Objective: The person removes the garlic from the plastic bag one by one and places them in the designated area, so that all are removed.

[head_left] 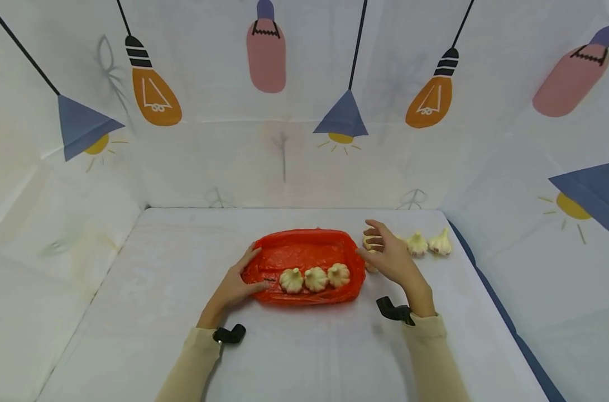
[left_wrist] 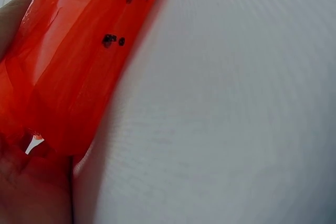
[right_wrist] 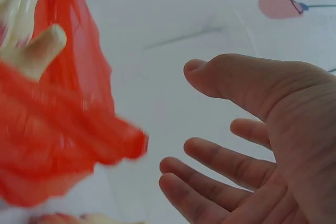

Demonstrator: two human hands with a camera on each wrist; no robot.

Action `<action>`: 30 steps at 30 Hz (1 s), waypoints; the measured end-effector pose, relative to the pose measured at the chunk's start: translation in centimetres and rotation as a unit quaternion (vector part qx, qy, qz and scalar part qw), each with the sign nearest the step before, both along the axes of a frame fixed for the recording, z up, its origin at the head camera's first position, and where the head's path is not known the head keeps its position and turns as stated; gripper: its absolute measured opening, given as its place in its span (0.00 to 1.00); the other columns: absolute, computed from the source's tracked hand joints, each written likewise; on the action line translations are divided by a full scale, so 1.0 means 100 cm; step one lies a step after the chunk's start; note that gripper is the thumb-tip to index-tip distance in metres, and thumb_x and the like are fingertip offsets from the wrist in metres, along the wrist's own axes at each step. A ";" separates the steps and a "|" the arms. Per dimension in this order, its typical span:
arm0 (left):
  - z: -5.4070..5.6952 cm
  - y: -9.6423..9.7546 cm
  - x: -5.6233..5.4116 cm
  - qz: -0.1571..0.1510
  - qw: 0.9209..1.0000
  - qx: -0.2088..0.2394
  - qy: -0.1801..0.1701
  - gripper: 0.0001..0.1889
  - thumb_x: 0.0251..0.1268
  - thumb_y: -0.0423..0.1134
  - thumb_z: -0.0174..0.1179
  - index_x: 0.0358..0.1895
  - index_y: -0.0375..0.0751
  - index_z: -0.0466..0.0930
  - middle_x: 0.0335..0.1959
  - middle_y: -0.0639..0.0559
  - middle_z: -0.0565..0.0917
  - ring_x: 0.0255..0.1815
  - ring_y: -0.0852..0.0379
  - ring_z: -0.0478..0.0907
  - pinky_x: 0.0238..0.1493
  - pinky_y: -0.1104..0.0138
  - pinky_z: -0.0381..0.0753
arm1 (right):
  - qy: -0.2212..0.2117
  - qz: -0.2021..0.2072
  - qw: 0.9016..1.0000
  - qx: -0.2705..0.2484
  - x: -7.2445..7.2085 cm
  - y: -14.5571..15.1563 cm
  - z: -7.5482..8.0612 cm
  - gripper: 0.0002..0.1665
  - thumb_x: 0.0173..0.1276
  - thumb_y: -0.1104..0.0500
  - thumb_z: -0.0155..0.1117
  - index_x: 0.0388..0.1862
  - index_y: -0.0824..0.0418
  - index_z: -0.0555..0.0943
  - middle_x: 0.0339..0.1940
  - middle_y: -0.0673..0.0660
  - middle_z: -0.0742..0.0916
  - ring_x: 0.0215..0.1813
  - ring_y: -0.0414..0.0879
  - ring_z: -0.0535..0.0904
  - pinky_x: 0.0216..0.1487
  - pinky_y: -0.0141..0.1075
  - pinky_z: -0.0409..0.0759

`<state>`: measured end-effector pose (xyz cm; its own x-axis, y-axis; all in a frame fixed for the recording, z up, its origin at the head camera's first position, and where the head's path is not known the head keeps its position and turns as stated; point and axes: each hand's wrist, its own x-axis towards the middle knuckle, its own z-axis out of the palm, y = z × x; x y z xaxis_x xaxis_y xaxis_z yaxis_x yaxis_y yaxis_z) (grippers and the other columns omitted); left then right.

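A tray wrapped in a red plastic bag stands in the middle of the table. Three garlic bulbs sit in a row along its near side. My left hand holds the tray's left end, the thumb over the near rim and the fingers along the outer side. In the left wrist view the red plastic hides part of that hand. My right hand hovers just right of the tray with fingers spread apart. The right wrist view shows nothing between that hand's thumb and fingers.
Several more garlic bulbs lie on the table right of the tray, some partly hidden by the right hand. A white cloth printed with lamps and bulbs hangs around the white table at the back and sides.
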<state>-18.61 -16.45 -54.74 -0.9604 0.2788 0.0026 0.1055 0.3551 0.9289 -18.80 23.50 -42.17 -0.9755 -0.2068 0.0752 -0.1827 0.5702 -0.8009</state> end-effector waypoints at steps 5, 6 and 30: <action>0.000 0.000 -0.002 -0.005 1.000 -0.006 0.007 0.53 0.55 0.49 0.78 0.82 0.50 0.57 0.87 0.56 0.45 0.87 0.42 0.42 0.81 0.39 0.49 | 0.003 0.037 0.999 -0.002 -0.006 -0.021 0.002 0.44 0.69 0.53 0.73 0.79 0.56 0.64 0.67 0.67 0.79 0.66 0.65 0.79 0.67 0.60 0.78; 0.000 0.000 -0.003 -0.006 1.000 -0.007 0.009 0.52 0.55 0.49 0.78 0.82 0.50 0.57 0.87 0.56 0.45 0.87 0.42 0.42 0.81 0.39 0.49 | 0.003 0.043 0.999 -0.001 -0.007 -0.024 0.001 0.44 0.69 0.52 0.73 0.79 0.55 0.64 0.68 0.67 0.79 0.66 0.65 0.79 0.67 0.59 0.78; 0.001 0.000 -0.001 0.004 1.000 -0.005 -0.013 0.53 0.54 0.49 0.79 0.82 0.54 0.58 0.86 0.61 0.45 0.87 0.45 0.42 0.82 0.40 0.50 | -0.035 0.169 0.985 -0.002 -0.022 -0.089 -0.029 0.36 0.69 0.55 0.73 0.73 0.56 0.71 0.64 0.60 0.83 0.67 0.60 0.79 0.68 0.54 0.78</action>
<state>-18.66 -16.44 -54.66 -0.9621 0.2716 -0.0250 0.0792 0.3659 0.9273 -20.98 14.55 -45.03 -0.8538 -0.5204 0.0120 -0.3059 0.4830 -0.8204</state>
